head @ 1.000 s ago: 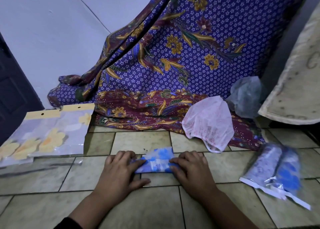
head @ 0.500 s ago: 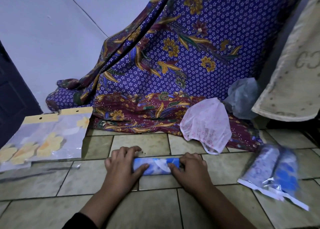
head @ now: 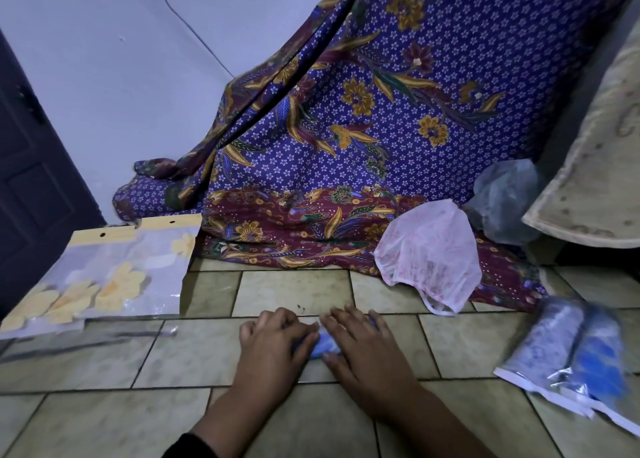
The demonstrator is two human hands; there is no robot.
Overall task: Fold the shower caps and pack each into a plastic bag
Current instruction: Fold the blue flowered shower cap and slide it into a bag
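Observation:
A blue shower cap, rolled into a small bundle, lies on the tiled floor and is almost wholly covered by my hands. My left hand presses on its left end and my right hand on its right end, fingers curled over it. A pink shower cap lies unfolded at the back right, partly on the batik cloth. Two packed caps in plastic bags lie at the right. A stack of empty plastic bags with yellow flowers lies at the left.
A purple batik cloth drapes down the back wall onto the floor. A grey crumpled plastic bag sits beside a beige mat at the right. A dark door stands at the left.
The blue cap has been folded from a flat strip into a tight short roll. My hands have come closer together over it.

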